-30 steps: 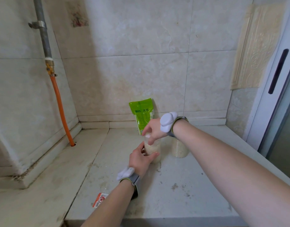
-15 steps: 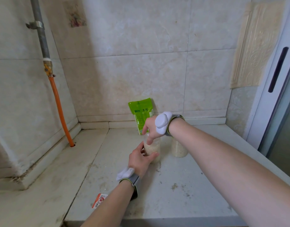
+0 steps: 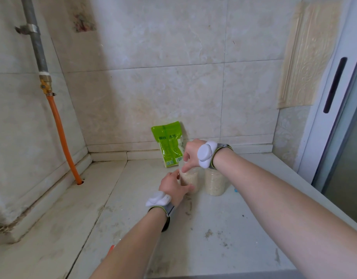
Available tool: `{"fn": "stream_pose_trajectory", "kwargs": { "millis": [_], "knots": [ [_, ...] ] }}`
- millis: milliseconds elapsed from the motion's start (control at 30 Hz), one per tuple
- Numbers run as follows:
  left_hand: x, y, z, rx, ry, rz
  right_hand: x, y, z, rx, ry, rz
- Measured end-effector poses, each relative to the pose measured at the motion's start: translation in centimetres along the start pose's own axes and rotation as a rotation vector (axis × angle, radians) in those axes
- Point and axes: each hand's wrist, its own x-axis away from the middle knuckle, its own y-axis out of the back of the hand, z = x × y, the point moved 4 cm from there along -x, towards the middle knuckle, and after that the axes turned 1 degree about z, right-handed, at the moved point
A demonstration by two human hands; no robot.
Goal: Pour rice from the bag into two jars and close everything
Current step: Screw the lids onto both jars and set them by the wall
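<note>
Head view: right hand (image 3: 191, 153) has turned atop jar (image 3: 190, 179).

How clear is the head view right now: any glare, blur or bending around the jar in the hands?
Head view: soft even light, no glare on the left rice jar; the right hand covers its clear top, so whether it is capped is hard to read; wide-angle bending curves the grey pipe and door frame at the edges; the right forearm looks slightly soft.
</note>
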Motion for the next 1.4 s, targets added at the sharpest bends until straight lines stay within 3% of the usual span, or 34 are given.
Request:
{"fn": "stream_pose_trajectory", "kwargs": {
  "millis": [133,300,533,733,900,1167,1400],
  "knots": [
    [-2.0,-1.2,-0.2,0.110,0.043,-0.033,-1.1,-0.3,-2.4,0.043,-0.056,0.003],
    [-4.6,-2.3,-0.3,0.083,0.076,-0.075,-2.1,-0.4,-4.7,-0.031,-0.103,-0.012],
    [-9.1,-4.4,-0.8,-0.003,0.090,0.027,-6.2,-1.1,-7.7,-0.018,-0.176,0.002],
    [-11.1,-5.5,-0.3,0.126,0.156,-0.033,-8.7,-1.5,-9.1,-0.097,-0.221,-0.013],
    [-11.1,-5.8,-0.1,0.273,0.121,0.017,-9.0,-2.5,-9.4,-0.134,-0.230,0.049],
    [-7.9,-2.4,-2.7,0.464,0.043,0.010,-4.5,-0.4,-10.5,-0.389,-0.262,-0.144],
    [-3.5,-1.2,-5.4,0.587,-0.023,0.026,0.2,-1.0,-12.1,-0.360,-0.347,-0.117]
  ]
}}
